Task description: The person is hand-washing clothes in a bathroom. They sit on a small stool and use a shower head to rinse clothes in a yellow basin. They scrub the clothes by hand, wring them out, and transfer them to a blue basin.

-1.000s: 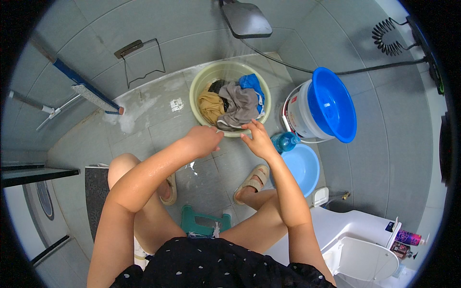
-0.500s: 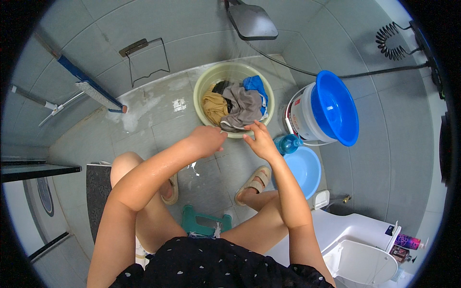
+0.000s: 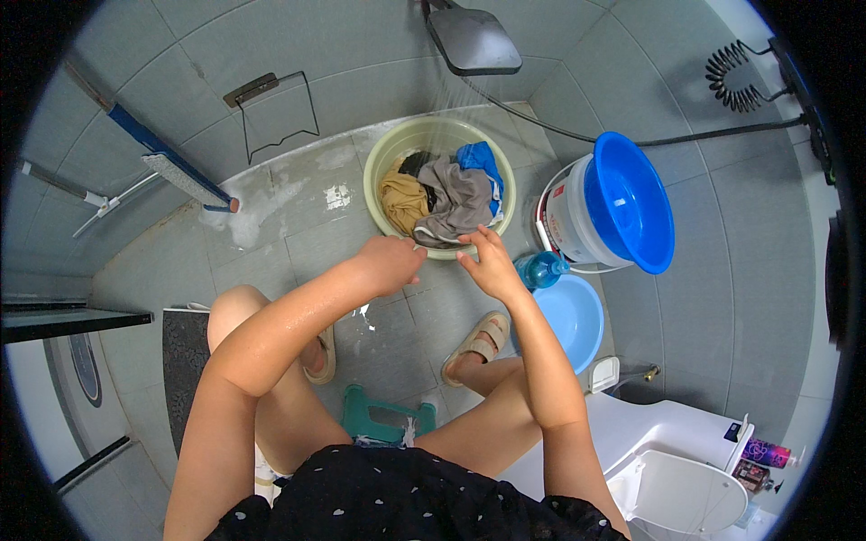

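Head view: clothes heap (image 3: 451,200), no clear long axis, inside pale green basin (image 3: 388,155), straight ahead of both hands. Right hand (image 3: 489,265): slightly nearer, fingers loosely spread by near rim. Left hand (image 3: 391,265): curled, grip indeterminable.

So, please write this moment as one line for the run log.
left hand: near rim of pale green basin, contact unclear | right hand: open, near same rim | basin: holds clothes | showerhead: spraying toward basin
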